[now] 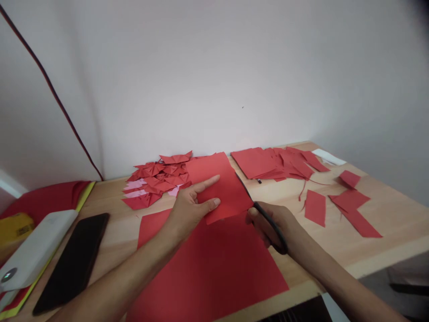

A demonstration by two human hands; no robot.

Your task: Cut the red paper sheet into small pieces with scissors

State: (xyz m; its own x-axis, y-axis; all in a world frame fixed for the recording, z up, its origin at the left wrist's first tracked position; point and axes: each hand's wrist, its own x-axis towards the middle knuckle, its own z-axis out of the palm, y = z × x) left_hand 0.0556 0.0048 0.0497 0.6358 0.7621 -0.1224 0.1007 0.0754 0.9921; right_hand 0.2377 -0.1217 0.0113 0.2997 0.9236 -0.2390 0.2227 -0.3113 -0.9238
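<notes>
My left hand [197, 199] holds a red paper sheet [231, 188] above the table, thumb and index finger lying across its face and the other fingers hidden behind it. In my right hand [273, 223] is a pair of black-handled scissors [273, 228], its blades along the sheet's right edge. Whether the blades are parted I cannot tell. Below both hands a larger red sheet [214, 273] lies flat on the wooden table. Folded red paper pieces [161, 176], some with pink parts, are heaped behind my left hand.
Cut red sheets [258, 162] are stacked at the back right, with loose red offcuts [355, 208] nearer the right edge. On the left lie a black phone [73, 259], a white power bank [40, 246] and a yellow object [15, 230]. A wall [214, 80] bounds the table's back.
</notes>
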